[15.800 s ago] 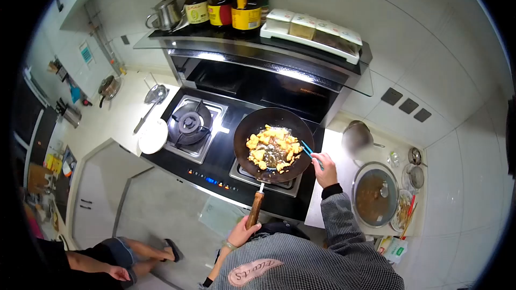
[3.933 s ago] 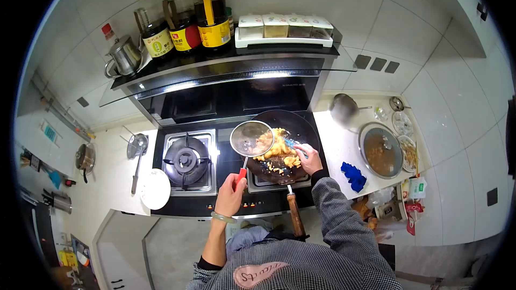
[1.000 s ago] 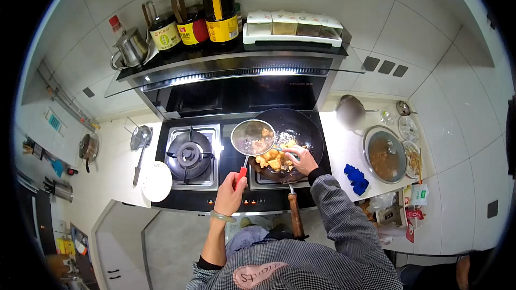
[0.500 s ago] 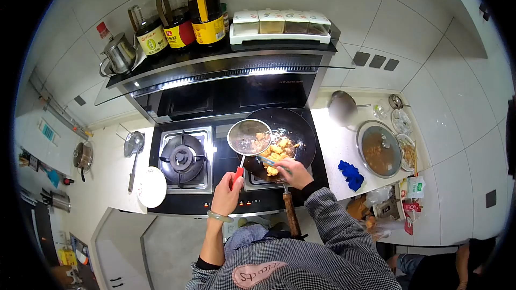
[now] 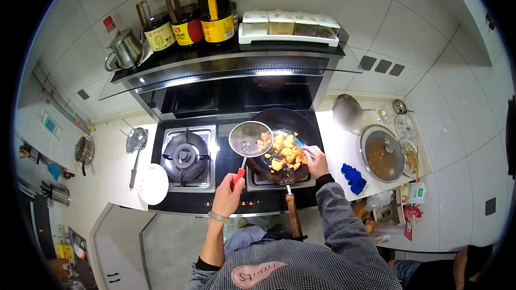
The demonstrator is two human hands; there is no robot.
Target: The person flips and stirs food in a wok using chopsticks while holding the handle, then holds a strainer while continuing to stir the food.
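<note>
My left hand (image 5: 228, 196) is closed round the red handle of a mesh strainer (image 5: 250, 139), which hangs over the wok's left side with some brownish pieces in it. My right hand (image 5: 316, 160) grips a blue utensil (image 5: 301, 144) at the right side of the black wok (image 5: 301, 122). The utensil's tip is among golden-yellow food pieces (image 5: 288, 153), spread across the wok's middle. Below the wok, its wooden handle (image 5: 293, 216) points toward my body, with neither hand on it.
An unused burner (image 5: 186, 156) and a white plate (image 5: 153, 184) are at the left. To the right are a blue cloth (image 5: 353, 178), a lidded pan (image 5: 382, 154) and a grey pot (image 5: 346, 112). Bottles (image 5: 217, 16) stand on the hood. Another person (image 5: 451, 269) is at the lower right.
My right hand and the blue utensil have moved right and slightly up. The food pieces are more spread out toward the right. The strainer stays in nearly the same place.
</note>
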